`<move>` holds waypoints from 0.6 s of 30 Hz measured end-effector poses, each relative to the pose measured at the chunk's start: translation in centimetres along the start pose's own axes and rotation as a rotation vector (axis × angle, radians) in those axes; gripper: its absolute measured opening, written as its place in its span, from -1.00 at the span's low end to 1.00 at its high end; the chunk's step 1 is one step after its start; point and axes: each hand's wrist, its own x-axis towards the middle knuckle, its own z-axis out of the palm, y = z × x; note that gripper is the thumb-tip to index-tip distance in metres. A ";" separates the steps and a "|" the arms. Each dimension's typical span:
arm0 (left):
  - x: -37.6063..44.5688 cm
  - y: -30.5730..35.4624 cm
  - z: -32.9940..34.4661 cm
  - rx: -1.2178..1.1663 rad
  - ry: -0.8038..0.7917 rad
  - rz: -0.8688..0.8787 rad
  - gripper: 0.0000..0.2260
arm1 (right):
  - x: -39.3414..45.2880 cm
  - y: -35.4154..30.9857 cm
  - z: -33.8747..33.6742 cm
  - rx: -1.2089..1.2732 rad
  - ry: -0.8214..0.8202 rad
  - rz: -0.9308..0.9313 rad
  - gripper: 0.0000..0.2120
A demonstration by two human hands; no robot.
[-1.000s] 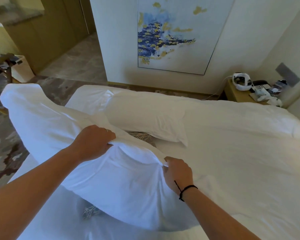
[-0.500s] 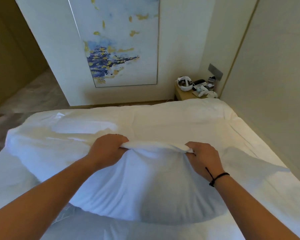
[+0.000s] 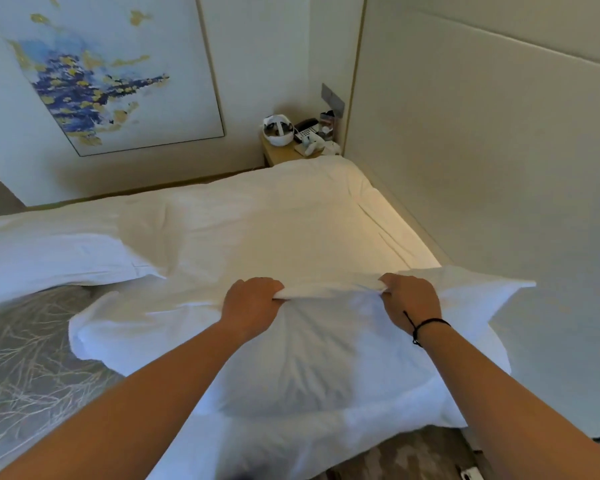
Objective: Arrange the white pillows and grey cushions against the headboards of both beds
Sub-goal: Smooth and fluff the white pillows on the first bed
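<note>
White pillow (image 3: 302, 358): held over the near edge of the bed (image 3: 274, 216), its top hem bunched into a ridge between two hands, its right corner reaching toward the padded headboard (image 3: 482, 150) on the right. The lower part hung past the near edge of the bed, above the patterned carpet (image 3: 420, 455).

Left hand (image 3: 250, 303): grip clamped on the pillow's top hem, fingers curled over the fabric.

Right hand (image 3: 411, 299): grip likewise clamped on the same hem, a little to the right; a black cord bracelet (image 3: 426, 323) sat at the wrist.

Second white pillow (image 3: 59, 261): lying flat near the left edge of the bed, apart from the held one.

Grey cushion (image 3: 25, 368): with pale branch pattern, at the near left corner of the bed, partly under the second pillow's edge and just beside the held pillow's left corner.

Bedside surface (image 3: 281, 154): wooden, at the far right corner of the bed, carrying a white headset (image 3: 278, 130), a telephone (image 3: 307, 131) and small items too small to tell.

Wall painting (image 3: 94, 74): blue and gold abstract, on the wall beyond the far edge of the bed.
</note>
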 end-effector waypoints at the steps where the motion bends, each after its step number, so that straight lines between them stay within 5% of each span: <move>1: 0.5 0.1 0.4 0.001 -0.008 -0.013 -0.83 | 0.0 0.3 0.5 0.026 0.010 -0.003 -0.74; 6: 3.0 -2.4 0.6 -0.159 -0.147 -0.106 -0.61 | 1.6 -0.5 1.0 0.193 0.120 -0.090 -0.63; 9: 4.3 -4.2 0.4 -0.216 -0.190 -0.142 -0.40 | 4.1 -0.3 0.8 0.069 0.022 -0.123 -0.66; 15: 6.1 -5.6 0.8 -0.265 -0.241 -0.183 -0.67 | 10.2 -0.3 0.9 0.090 -0.393 -0.034 -0.72; 18: 5.7 -5.9 1.0 -0.241 -0.177 -0.124 -0.74 | 10.8 -0.6 1.5 0.043 -0.086 -0.161 -0.76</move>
